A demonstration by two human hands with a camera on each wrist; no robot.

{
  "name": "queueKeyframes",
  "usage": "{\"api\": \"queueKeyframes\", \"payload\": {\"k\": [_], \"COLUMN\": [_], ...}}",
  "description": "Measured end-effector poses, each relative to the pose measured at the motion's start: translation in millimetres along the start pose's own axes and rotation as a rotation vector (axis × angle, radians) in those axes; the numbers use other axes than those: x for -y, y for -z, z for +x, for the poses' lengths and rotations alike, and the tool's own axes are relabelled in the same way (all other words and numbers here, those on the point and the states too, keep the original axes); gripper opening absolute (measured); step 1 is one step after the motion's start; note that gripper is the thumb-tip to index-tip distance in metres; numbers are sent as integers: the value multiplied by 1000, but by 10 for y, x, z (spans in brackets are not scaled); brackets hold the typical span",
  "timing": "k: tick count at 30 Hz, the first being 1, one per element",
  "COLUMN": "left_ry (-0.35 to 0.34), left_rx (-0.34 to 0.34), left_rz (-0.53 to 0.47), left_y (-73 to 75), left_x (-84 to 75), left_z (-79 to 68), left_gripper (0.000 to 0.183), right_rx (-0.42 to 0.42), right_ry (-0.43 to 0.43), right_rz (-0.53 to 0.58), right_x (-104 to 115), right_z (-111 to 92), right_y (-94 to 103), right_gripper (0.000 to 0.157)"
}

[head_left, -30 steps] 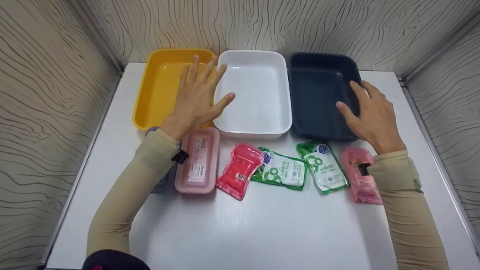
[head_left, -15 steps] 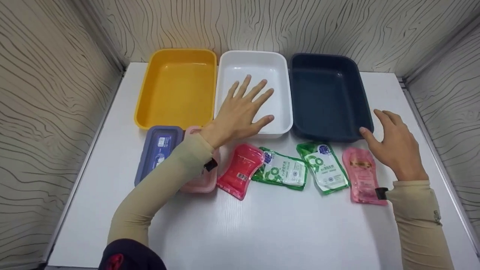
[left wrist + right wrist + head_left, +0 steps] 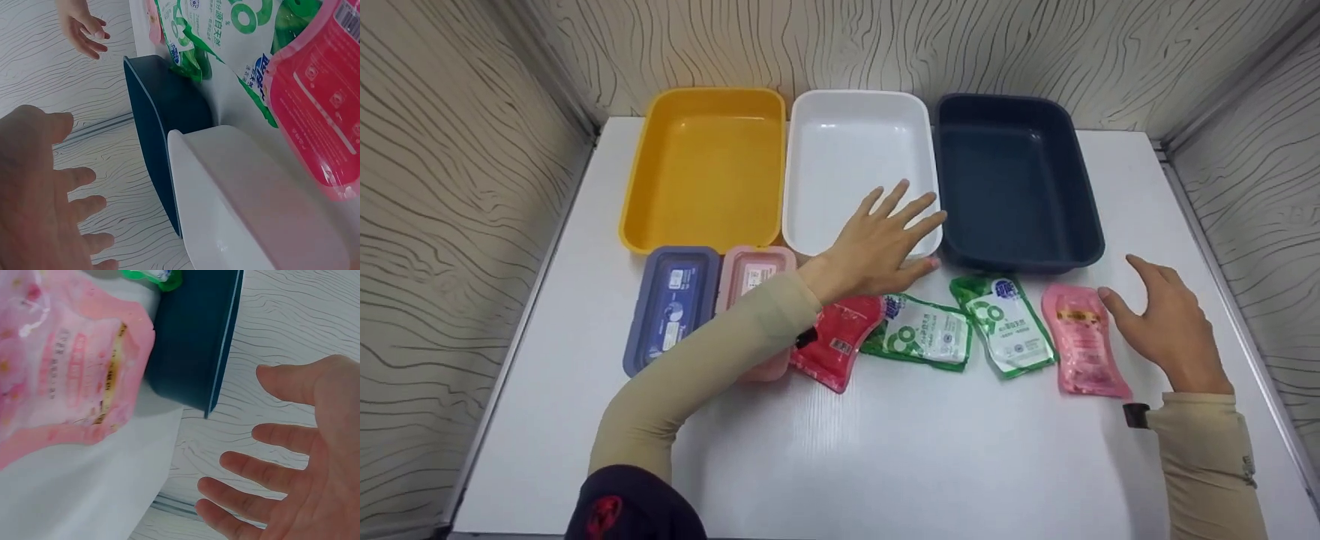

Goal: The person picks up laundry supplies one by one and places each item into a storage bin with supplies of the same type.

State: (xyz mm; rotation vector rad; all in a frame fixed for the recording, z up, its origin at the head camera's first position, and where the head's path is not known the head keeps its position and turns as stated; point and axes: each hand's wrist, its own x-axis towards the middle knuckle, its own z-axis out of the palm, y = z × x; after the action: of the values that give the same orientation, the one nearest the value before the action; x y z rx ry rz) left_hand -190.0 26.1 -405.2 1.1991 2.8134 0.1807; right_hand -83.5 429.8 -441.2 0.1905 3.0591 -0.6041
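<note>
My left hand (image 3: 877, 247) hovers over the front right part of the white bin (image 3: 859, 165), fingers spread and holding nothing. Below its wrist lies a red-pink refill pouch (image 3: 840, 341), partly covered by the forearm. Two green-and-white refill pouches, a left one (image 3: 926, 334) and a right one (image 3: 1011, 326), lie in front of the bins. My right hand (image 3: 1170, 322), also holding nothing, is just right of a pale pink pouch (image 3: 1084, 345). In the right wrist view its fingers (image 3: 253, 467) are extended and apart, beyond the pink pouch (image 3: 73, 365).
A yellow bin (image 3: 705, 172) stands left of the white one, a dark blue bin (image 3: 1020, 187) right of it. A blue lidded box (image 3: 671, 311) and a pink lidded box (image 3: 757, 262) sit before the yellow bin. Patterned panels (image 3: 870, 45) enclose the table (image 3: 900, 457).
My left hand has swept from over the yellow bin rightward and nearer, across the white bin. My right hand has drawn back and right, away from the dark blue bin. The pouches stay put.
</note>
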Motion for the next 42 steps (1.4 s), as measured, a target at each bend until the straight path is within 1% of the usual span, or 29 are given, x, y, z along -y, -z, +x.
{"api": "queueKeyframes", "payload": {"k": [4, 9, 15, 17, 20, 26, 30, 33, 37, 42], "left_ry": [-31, -54, -105, -120, -133, -139, -119, -108, -101, -104], "left_rx": [9, 54, 89, 97, 122, 177, 202, 201, 178, 159], "left_rz": [15, -1, -40, -43, -24, -9, 10, 30, 56, 114], "left_y": [-9, -62, -189, -237, -314, -468, -571, -620, -650, -679], "left_x": [-86, -183, -266, -295, -338, -399, -404, -409, -432, -464], "left_z": [90, 198, 305, 335, 370, 410, 422, 427, 441, 449], "left_gripper": [71, 71, 68, 68, 69, 72, 74, 76, 77, 78], "right_rx": [27, 98, 215, 254, 288, 280, 302, 318, 322, 341], "right_ry": [-12, -52, -104, -125, -151, -171, -192, -225, -259, -297], "right_rz": [24, 22, 22, 31, 50, 54, 71, 94, 115, 139], "right_x": [-71, -141, -207, -218, -223, -236, -233, -234, -251, -297], "right_z": [-75, -148, -234, -257, -295, -350, -311, -278, -256, -245], "right_y": [-41, -143, -286, -326, -376, -461, -482, -470, -455, -444], "right_gripper": [78, 83, 92, 96, 103, 112, 116, 119, 122, 125]}}
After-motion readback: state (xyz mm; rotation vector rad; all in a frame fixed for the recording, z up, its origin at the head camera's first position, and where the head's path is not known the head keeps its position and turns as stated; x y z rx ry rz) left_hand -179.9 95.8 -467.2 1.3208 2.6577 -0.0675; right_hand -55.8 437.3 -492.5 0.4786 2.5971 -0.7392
